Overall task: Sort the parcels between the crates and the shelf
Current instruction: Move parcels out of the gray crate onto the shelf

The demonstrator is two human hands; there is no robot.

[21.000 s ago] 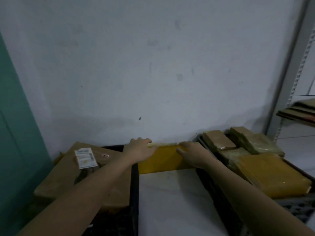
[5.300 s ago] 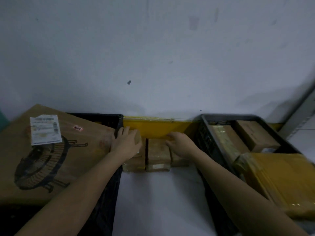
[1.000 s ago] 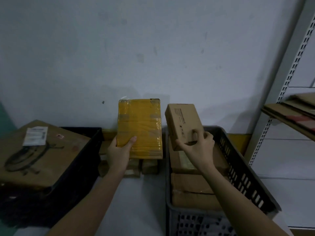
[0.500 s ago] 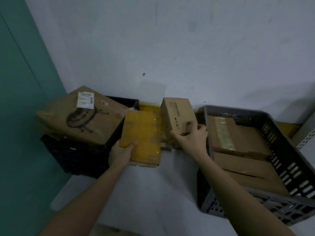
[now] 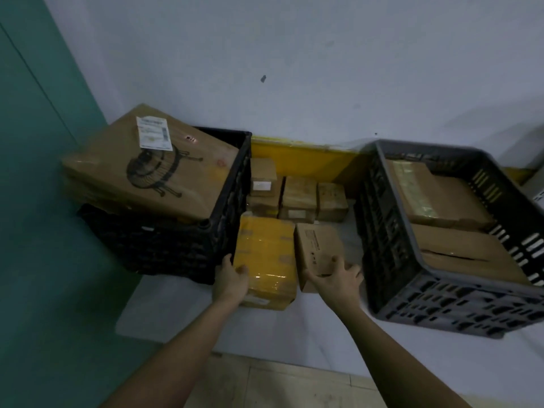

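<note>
1. Far left of both hands: a black crate [image 5: 176, 248] with a big brown box [image 5: 153, 172] lying tilted on top, a white label [image 5: 154, 137] stuck on it.
2. Left hand [image 5: 231, 279] closed on the near corner of a yellow parcel [image 5: 266, 260] (wrapped in shiny clear tape), thumb on top, fingers under or behind it.
3. Yellow parcel just right of the black crate, on the pale floor [image 5: 294, 325] or just above it, cannot tell which.
4. Just past the left hand's grip, near the wall: a bunch of small brown parcels [image 5: 297, 195] packed close together on the floor, in front of a yellow strip [image 5: 303, 160] low on the wall.
5. Right hand [image 5: 335, 279] gripping the near end of a small cardboard box [image 5: 319, 248], thumb on its top, fingers spread down the side.
6. Small cardboard box side by side with the yellow parcel, touching or almost touching.
7. Right of the right hand's grip: a grey crate [image 5: 441, 301] (tilted in this view) with flat brown parcels [image 5: 441, 201] stacked inside.
</note>
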